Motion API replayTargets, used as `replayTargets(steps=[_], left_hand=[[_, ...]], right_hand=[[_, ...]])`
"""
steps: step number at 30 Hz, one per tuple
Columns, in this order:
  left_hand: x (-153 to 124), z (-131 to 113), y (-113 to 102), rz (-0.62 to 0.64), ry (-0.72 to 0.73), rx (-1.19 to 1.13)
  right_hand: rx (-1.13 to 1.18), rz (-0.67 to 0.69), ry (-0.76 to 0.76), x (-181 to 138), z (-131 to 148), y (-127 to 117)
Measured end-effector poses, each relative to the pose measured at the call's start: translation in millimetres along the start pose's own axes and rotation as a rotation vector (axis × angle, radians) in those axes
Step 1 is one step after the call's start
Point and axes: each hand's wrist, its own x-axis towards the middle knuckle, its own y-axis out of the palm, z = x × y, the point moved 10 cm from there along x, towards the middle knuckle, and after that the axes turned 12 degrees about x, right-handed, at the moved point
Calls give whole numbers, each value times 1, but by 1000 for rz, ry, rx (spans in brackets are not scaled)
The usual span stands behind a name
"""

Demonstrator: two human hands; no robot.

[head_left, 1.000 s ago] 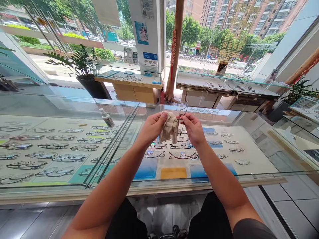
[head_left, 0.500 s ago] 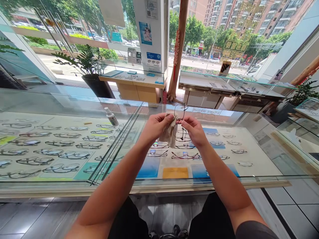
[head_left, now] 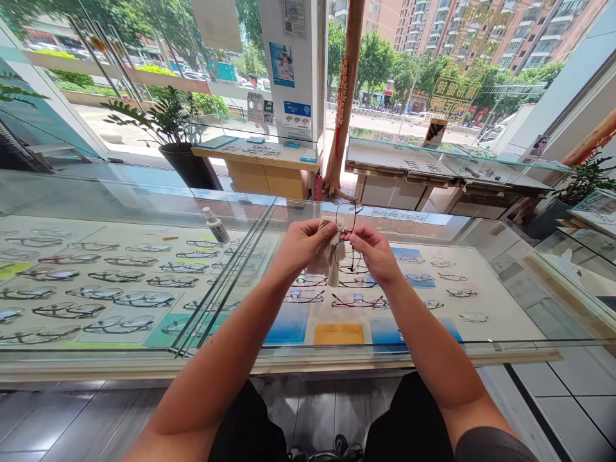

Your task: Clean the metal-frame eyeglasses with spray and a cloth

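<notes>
My left hand is closed on a beige cleaning cloth and pinches it against a pair of thin black-framed glasses. My right hand is closed on the glasses' frame, holding them upright with one lens above the other. Both hands hover over the glass display counter, close together and almost touching.
Under the counter glass lie rows of spectacles on light mats. A small white spray bottle lies on the glass to the left. Beyond stand more display counters, a potted plant and a white pillar.
Since a second ago the view has shifted slightly; my hands stay together, with the cloth working on the glasses and the frame turned a little.
</notes>
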Motion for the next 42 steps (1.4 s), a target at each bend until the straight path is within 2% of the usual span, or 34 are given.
replayTargets(steps=[12,18,26,34,42], left_hand=[[-1,-1,0,-15,-18,-1],[-1,2,-2,-34,-57,-114],[4,3,5,51,-24,-299],[1,-2,14,125,2,-299],[1,6,13,50,-5,-309]], right_hand=[[-17,22,-5,1,0,1],[-37,46,1,0,-5,1],[-26,79,11,0,-9,1],[-65,97,21,0,-13,1],[-119,170,47,-1,-10,11]])
